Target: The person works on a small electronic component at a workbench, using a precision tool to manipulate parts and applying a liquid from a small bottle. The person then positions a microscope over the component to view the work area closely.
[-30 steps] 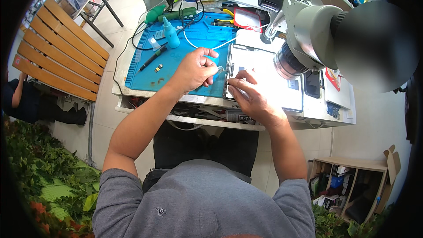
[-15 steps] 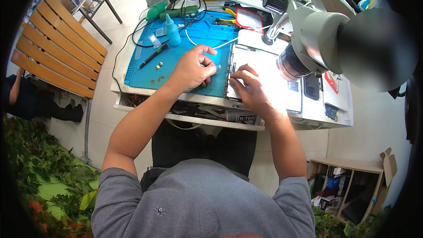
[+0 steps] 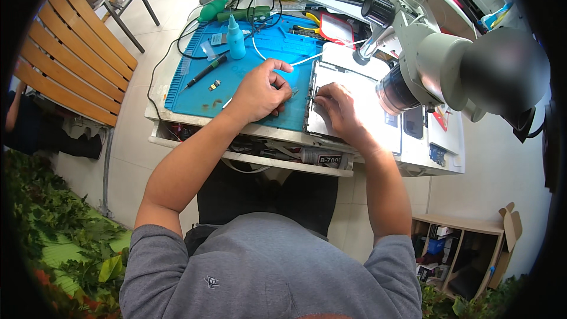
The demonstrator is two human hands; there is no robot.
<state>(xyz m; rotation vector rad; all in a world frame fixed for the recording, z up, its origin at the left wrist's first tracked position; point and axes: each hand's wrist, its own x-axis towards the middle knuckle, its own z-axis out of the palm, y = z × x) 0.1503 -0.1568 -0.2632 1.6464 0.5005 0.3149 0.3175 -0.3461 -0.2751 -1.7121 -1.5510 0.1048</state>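
Note:
My left hand [image 3: 263, 90] is over the right part of a blue work mat [image 3: 192, 99], its fingers curled in. A small thin piece shows by its fingertips, too small to name. My right hand [image 3: 346, 115] rests on a flat pale panel with a dark edge [image 3: 332, 77], which lies at the mat's right side. Thumb and fingers are drawn together at the panel's left edge; what is between them, if anything, is hidden. Bright light washes out part of this hand and the panel. A small gold-and-dark part [image 3: 214, 85] lies on the mat, left of my left hand.
A microscope [image 3: 397, 90] leans over the panel from the right. On the mat are a light-blue squeeze bottle [image 3: 235, 44] and a dark pen-shaped tool [image 3: 204, 72]. White and black cables cross the back. Below the table edge an open drawer [image 3: 271, 155] holds a tube and tools.
The view has shifted slightly. My right fingers have drawn closer together at the panel's left edge. My left hand stays curled in nearly the same place.

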